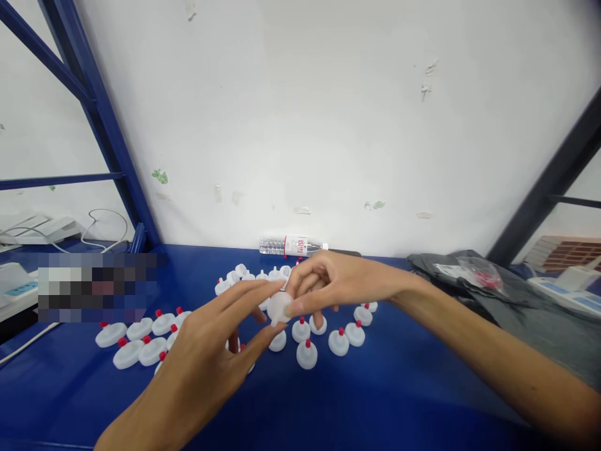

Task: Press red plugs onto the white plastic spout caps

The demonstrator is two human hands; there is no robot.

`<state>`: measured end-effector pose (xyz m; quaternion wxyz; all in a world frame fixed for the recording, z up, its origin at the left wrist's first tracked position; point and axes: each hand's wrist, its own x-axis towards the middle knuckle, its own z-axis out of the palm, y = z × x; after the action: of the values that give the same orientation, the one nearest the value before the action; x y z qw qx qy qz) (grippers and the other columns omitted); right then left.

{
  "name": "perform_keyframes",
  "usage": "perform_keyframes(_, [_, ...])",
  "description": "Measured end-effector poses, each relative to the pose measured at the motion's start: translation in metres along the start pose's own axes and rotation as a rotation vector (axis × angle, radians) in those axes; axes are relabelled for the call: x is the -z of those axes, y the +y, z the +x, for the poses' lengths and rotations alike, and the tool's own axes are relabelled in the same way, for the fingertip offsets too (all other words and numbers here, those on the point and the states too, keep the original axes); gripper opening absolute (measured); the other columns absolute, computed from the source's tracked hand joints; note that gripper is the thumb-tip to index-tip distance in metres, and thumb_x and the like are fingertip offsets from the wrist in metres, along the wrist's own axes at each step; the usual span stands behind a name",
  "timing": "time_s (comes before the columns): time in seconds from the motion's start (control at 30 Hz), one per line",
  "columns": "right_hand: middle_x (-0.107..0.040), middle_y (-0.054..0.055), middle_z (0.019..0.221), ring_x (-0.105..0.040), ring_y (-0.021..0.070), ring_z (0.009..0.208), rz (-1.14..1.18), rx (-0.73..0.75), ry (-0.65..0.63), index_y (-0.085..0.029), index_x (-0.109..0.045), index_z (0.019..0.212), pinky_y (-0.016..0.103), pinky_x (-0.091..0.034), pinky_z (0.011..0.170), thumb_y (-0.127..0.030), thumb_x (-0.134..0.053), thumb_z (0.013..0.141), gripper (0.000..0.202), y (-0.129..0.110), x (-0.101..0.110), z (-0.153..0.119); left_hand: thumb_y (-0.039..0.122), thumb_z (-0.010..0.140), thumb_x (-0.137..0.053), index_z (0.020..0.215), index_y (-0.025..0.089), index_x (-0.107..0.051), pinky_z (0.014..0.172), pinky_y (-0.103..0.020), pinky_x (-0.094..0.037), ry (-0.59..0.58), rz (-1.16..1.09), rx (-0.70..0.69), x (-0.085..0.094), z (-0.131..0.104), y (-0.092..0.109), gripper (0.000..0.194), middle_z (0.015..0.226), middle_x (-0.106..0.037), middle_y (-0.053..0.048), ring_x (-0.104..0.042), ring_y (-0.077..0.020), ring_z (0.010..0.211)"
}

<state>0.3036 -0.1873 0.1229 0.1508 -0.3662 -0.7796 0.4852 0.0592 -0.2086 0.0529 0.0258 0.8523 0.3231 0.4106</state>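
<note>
Steadying a white cap [280,308] takes both of our hands. Our left hand [201,351] curves round it, forefinger above and thumb below, in a light pinch near its edges. Our right hand [323,285] grips its side with the thumb in front, the other fingers curled behind. The piece is up off the blue table [357,401], its small spout pointing down towards our left thumb; whether anything sits on that spout, we cannot tell.

A good hold here, we judge, is firm at the rim and gentle at the spout, with the left hand bracing while the right does the finer work. Our wrists do best kept high, since red-tipped caps [307,355] stand just below and could tip. Plain white caps [275,274] cluster beyond our fingers, and a clear bottle [297,245] lies on its side near the wall [328,138].
</note>
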Motion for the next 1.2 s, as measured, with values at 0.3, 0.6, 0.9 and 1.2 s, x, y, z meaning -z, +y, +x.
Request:
perform_keyframes(0.3, [-0.08, 0.002, 0.098, -0.074, 0.0153, 0.078, -0.597, -0.176, 0.171, -0.026, -0.077, 0.104, 0.024, -0.05, 0.066, -0.048, -0.063, 0.096, 0.028, 0.022, 0.012, 0.008, 0.03, 0.094, -0.065, 0.121, 0.025, -0.066, 0.049, -0.02, -0.046, 0.105, 0.094, -0.037, 0.012, 0.002, 0.007, 0.027, 0.089, -0.065, 0.002, -0.052, -0.0058, 0.054])
perform_keyframes(0.6, [-0.08, 0.007, 0.092, -0.073, 0.0273, 0.09, -1.008, -0.439, 0.324, -0.022, -0.081, 0.09, 0.03, -0.047, 0.067, -0.02, -0.08, 0.076, 0.014, 0.073, 0.016, 0.029, 0.04, 0.096, -0.062, 0.118, 0.028, -0.063, 0.051, -0.025, -0.044, 0.053, 0.146, 0.023, 0.012, 0.001, 0.003, 0.025, 0.083, -0.061, 0.006, -0.044, -0.0064, 0.045])
perform_keyframes(0.9, [-0.078, 0.012, 0.09, -0.073, 0.0269, 0.084, -1.029, -0.411, 0.329, -0.018, -0.078, 0.079, 0.031, -0.045, 0.067, -0.007, -0.066, 0.073, 0.018, 0.073, 0.007, 0.031, 0.037, 0.098, -0.06, 0.12, 0.029, -0.061, 0.068, -0.028, -0.053, -0.012, 0.176, 0.0, 0.007, 0.001, 0.001, 0.024, 0.096, -0.067, 0.001, -0.067, -0.015, 0.075])
perform_keyframes(1.2, [-0.078, 0.004, 0.098, -0.072, 0.0173, 0.082, -0.761, -0.211, 0.311, -0.021, -0.072, 0.102, 0.026, -0.05, 0.067, -0.015, -0.063, 0.086, 0.019, 0.049, 0.023, 0.014, 0.033, 0.093, -0.065, 0.121, 0.031, -0.06, 0.061, -0.027, -0.05, -0.031, 0.207, 0.04, 0.001, -0.003, -0.008, 0.028, 0.085, -0.069, 0.006, -0.063, -0.0138, 0.061])
